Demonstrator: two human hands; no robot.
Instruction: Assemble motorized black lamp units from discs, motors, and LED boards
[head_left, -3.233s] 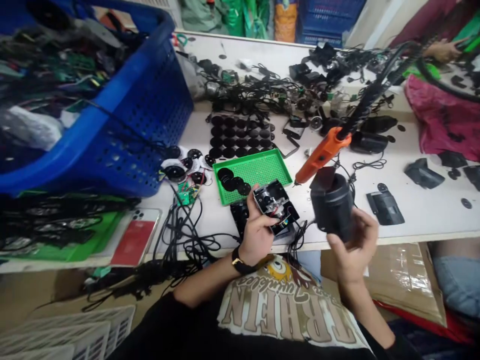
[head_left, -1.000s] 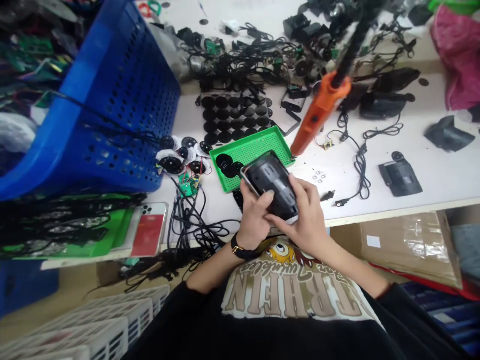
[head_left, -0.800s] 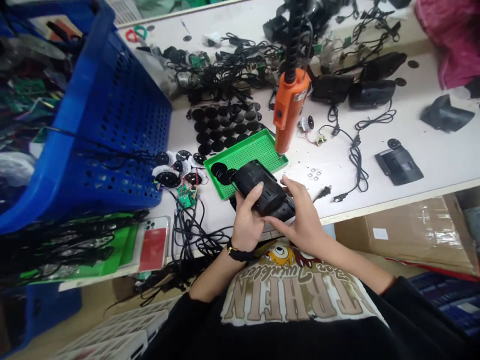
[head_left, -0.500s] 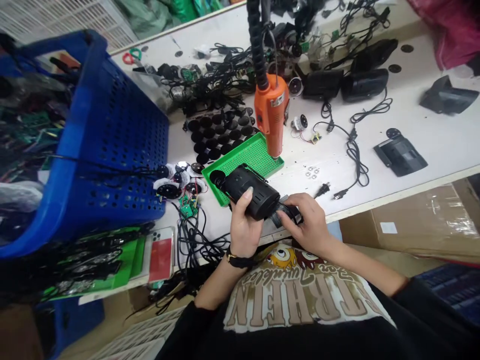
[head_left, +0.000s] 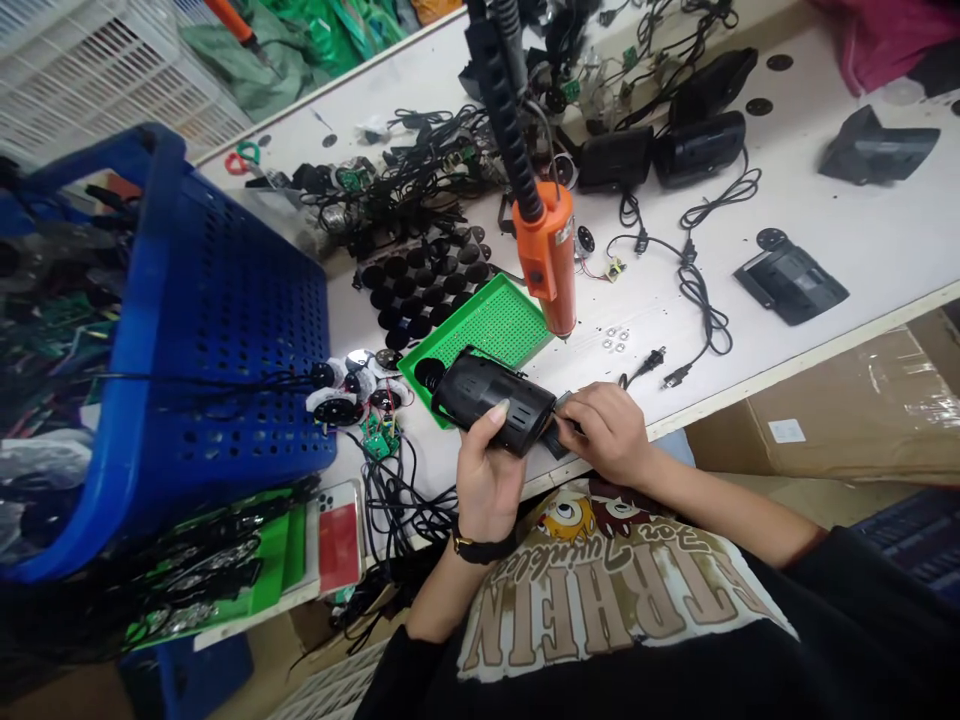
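Observation:
My left hand (head_left: 487, 478) is wrapped round a black cylindrical camera housing (head_left: 487, 402), held on its side just above the table's near edge. My right hand (head_left: 609, 432) is closed at the housing's right end, pinching a small dark part (head_left: 559, 428) that sticks out there. An orange electric screwdriver (head_left: 550, 252) hangs tip-down from a black hose a little beyond my hands. Behind the housing lies a green perforated tray (head_left: 495, 328) with black discs at its left corner.
A big blue basket (head_left: 217, 330) full of parts stands at the left. Rows of black discs (head_left: 420, 280), tangled cables (head_left: 420, 175), black housings (head_left: 697, 145), a power cord (head_left: 694, 295) and small washers (head_left: 613, 340) lie on the white table (head_left: 840, 230). A red-cased phone (head_left: 339, 535) rests near the edge.
Earlier my hands held the inner module and the housing apart; now they are together. The view has swung, and the screwdriver hangs nearer. My right hand has slid to the housing's right end.

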